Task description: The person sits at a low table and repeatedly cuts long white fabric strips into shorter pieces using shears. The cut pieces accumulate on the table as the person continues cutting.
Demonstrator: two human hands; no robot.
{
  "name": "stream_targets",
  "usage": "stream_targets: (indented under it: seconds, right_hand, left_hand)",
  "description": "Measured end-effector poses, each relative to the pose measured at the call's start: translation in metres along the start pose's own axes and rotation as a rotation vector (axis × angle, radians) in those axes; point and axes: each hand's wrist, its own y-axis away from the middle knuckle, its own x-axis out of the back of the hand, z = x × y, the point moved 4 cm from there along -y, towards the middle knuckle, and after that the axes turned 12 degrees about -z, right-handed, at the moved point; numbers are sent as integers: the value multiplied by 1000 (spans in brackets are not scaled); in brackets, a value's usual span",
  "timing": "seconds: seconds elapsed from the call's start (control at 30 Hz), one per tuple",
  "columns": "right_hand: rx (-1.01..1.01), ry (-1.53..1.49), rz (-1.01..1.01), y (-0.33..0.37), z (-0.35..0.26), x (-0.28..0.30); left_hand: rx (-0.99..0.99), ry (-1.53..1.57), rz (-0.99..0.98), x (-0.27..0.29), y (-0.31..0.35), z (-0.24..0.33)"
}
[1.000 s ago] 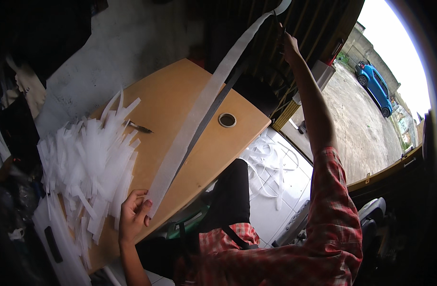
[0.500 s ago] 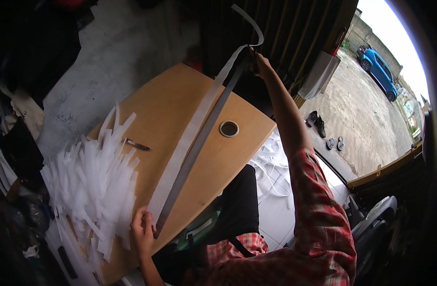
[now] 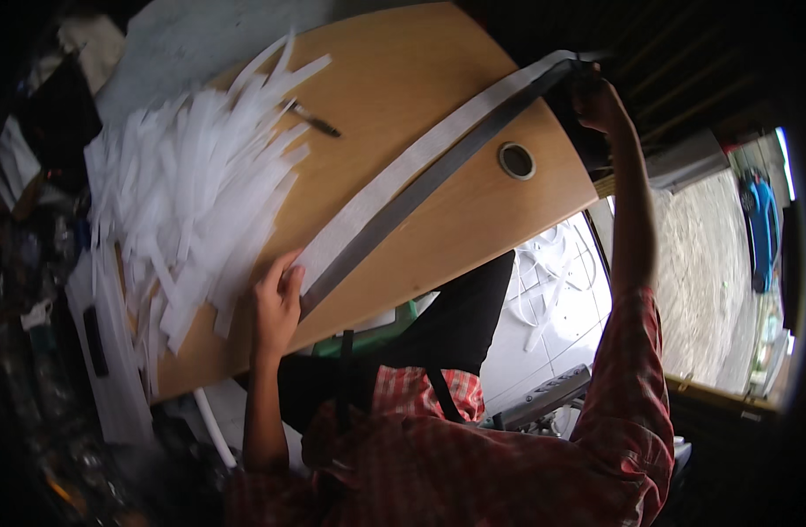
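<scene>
A long white fabric-like strip (image 3: 420,136) stretches diagonally across the wooden board. Alongside it lies a long flat grey bar (image 3: 412,191), much like a ruler. My left hand (image 3: 278,303) is closed on the near end of the strip, thumb and fingers pinching it by the bar's end. At the far end, past the board's edge, my right hand (image 3: 600,105) is closed around a dark tool, too dim to name, where strip and bar meet. Left of them, many cut white strips (image 3: 187,184) lie in a loose pile.
The wooden board (image 3: 376,70) carries a dark slim knife-like tool (image 3: 315,119) and a round ring-edged hole or roll (image 3: 517,161). Loose white strips (image 3: 543,263) lie on the tiled floor at right. A blue car (image 3: 759,228) stands outside.
The view has turned, so the board appears swung clockwise. The curled loose tail of strip beyond my right hand no longer shows; only a blurred bit remains there. Both hands stay at the strip's ends.
</scene>
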Motion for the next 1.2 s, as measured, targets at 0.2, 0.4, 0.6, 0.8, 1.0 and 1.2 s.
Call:
stream_targets:
  seconds: [0.2,0.4,0.6,0.8,1.0,1.2]
  right_hand:
    - [15,229,-308,71,72,35]
    - [101,-158,-479,142,154,-73]
    - [124,-204,-364,195,202,-177]
    - [27,117,-296,221,223,-202]
    - [-228,546,-296,237,212,-240]
    - [-297,617,-422,236,212,-247]
  left_hand:
    - [-38,-96,75,17,4,-11]
    - [-182,-137,103,33,18,-23]
    - [-97,-216,19,34,19,-18]
    - [-208,-407,9,32,16,10]
    - [-472,-459,-45,-9,-54,46]
    - [-445,-344,-150,-41,-106,33]
